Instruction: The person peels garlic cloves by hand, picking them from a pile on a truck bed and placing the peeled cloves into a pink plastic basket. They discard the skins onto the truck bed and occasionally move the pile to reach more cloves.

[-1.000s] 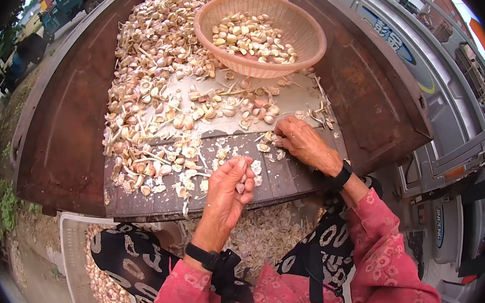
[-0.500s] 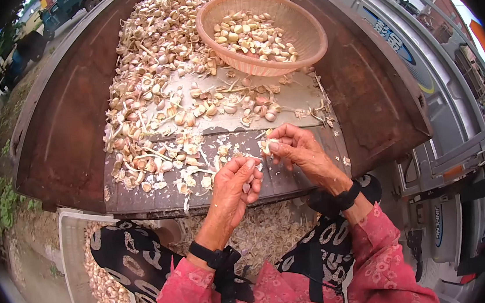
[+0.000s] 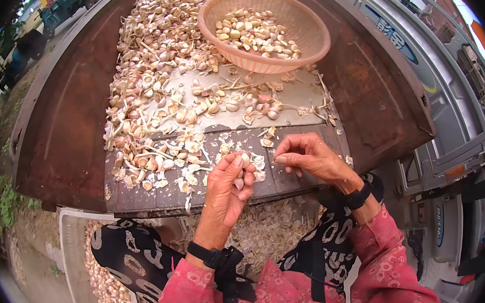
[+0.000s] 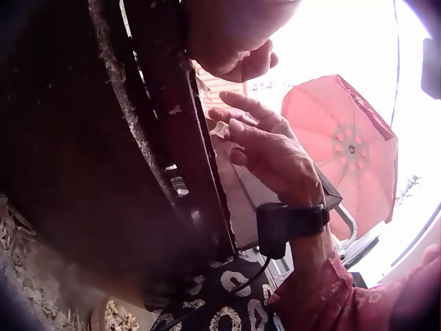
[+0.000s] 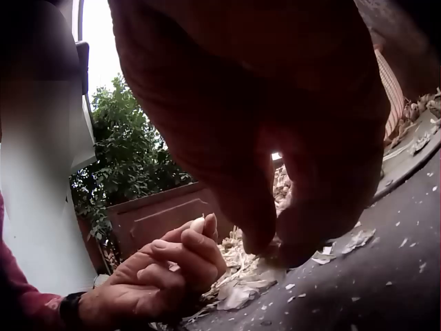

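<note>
In the head view my left hand [image 3: 226,187] pinches a pale garlic clove [image 3: 245,159] between thumb and forefinger. Another clove [image 3: 238,183] sits against its curled fingers. In the right wrist view the pale clove's tip [image 5: 198,224] pokes out past the left fingertips. Just to the right, my right hand [image 3: 317,159] has thumb and forefinger brought together. A scrap of garlic skin [image 4: 220,129] shows at those fingertips in the left wrist view. Both hands are over the front of the dark board [image 3: 292,183], near flakes of garlic skin [image 3: 258,164].
A pink basket [image 3: 269,67] of peeled cloves stands at the back right. A heap of unpeeled garlic [image 3: 152,61] spreads over the left and back. Rusty side walls [image 3: 373,83] flank the cart bed. Below left stands a pale crate [image 3: 76,272] holding cloves.
My right hand has left the board, lifted a papery piece of garlic beside the left hand, then drawn back. The left hand moved right and back; a pale clove now shows at its fingertips.
</note>
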`<state>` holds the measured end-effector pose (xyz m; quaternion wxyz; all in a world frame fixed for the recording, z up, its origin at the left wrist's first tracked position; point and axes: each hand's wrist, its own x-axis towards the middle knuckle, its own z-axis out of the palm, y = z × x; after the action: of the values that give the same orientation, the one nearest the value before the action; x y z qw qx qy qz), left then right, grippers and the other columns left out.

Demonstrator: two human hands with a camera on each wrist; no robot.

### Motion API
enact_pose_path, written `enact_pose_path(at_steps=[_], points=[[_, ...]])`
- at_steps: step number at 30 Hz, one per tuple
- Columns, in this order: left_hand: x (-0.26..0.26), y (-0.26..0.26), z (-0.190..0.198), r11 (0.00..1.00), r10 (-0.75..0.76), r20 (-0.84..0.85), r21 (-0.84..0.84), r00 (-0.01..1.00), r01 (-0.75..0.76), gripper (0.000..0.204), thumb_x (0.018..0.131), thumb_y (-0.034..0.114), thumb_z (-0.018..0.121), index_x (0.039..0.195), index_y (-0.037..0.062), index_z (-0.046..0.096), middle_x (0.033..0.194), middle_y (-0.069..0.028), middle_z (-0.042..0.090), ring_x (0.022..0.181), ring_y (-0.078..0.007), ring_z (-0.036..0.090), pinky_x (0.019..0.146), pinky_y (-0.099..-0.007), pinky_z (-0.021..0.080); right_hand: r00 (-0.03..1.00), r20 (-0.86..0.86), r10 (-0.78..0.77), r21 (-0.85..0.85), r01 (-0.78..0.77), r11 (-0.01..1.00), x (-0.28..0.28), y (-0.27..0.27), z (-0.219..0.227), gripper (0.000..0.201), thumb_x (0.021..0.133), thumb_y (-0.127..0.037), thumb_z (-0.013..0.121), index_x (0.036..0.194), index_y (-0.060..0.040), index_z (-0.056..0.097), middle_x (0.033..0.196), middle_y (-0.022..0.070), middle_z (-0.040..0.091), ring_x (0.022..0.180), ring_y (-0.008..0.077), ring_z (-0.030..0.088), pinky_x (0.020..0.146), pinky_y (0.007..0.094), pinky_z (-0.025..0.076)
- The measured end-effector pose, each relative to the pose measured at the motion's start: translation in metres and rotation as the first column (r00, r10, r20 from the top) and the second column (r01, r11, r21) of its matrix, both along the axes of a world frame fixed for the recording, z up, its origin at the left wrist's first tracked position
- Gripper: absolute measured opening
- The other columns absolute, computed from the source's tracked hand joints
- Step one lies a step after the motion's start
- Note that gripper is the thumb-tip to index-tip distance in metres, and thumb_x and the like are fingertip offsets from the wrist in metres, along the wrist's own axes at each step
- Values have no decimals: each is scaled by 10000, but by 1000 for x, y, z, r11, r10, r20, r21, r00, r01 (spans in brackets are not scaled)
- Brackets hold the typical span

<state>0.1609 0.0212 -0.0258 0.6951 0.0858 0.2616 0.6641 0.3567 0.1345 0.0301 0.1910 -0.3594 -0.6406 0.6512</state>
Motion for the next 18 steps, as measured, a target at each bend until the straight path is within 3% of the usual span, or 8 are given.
enact_pose_path(at_steps=[1,2,3,5,6,10,13,18], points=[[-1,0,0,1000,-2,2,0,1000,2,199,1007,180,592,1134,28,599,893,-73,663,675,-81,597,449,-175,419,965,191,178,125,-204,971,2,3,3,189,893,-96,699,1054,-4,665,863,36,659,803,135,628,679,293,499],[-1,0,0,1000,-26,3,2,1000,26,232,1010,178,583,1165,6,594,895,-75,661,677,-82,595,446,-177,418,958,267,99,560,-238,793,0,3,-1,213,850,-37,670,1059,-4,645,935,120,658,897,261,657,726,375,507],[-2,0,0,999,-50,4,4,999,50,266,1013,175,573,1197,-16,590,897,-77,660,680,-83,594,443,-178,416,959,268,98,558,-237,795,-5,5,-3,213,850,-37,670,1059,-4,645,935,120,658,897,261,657,726,375,507],[-2,0,-1,999,-50,17,5,999,49,271,1013,174,569,1193,-28,589,898,-79,659,679,-86,595,443,-179,417,953,298,-59,775,-205,598,-18,17,-3,236,837,1,631,1073,-5,625,996,178,615,965,366,632,785,438,504],[-3,0,-1,999,-50,29,9,998,50,276,1013,172,564,1188,-40,589,898,-81,657,679,-89,596,442,-179,419,954,289,-81,820,-203,535,-20,25,-21,262,824,22,614,1079,-33,629,938,174,579,915,376,601,805,419,487],[-2,0,-1,999,-45,19,6,999,45,261,1010,172,563,1174,-29,588,906,-91,662,683,-97,604,443,-176,420,927,351,-134,817,-233,528,-24,37,-43,128,874,-39,625,992,-16,580,925,183,562,928,365,595,809,439,479],[-1,1,0,999,-45,9,-4,999,45,248,1010,177,561,1157,-22,584,918,-101,668,688,-104,613,442,-177,425,943,321,-89,764,-202,613,-13,36,-43,144,894,-110,654,962,-12,573,932,182,569,912,365,584,778,441,470],[-1,2,-1,999,-32,-29,0,999,32,232,999,163,577,1142,-18,601,915,-114,676,682,-106,611,456,-191,427,932,360,-50,757,-260,599,6,23,-41,217,894,-184,685,923,-11,558,890,180,573,847,366,572,739,447,455]])
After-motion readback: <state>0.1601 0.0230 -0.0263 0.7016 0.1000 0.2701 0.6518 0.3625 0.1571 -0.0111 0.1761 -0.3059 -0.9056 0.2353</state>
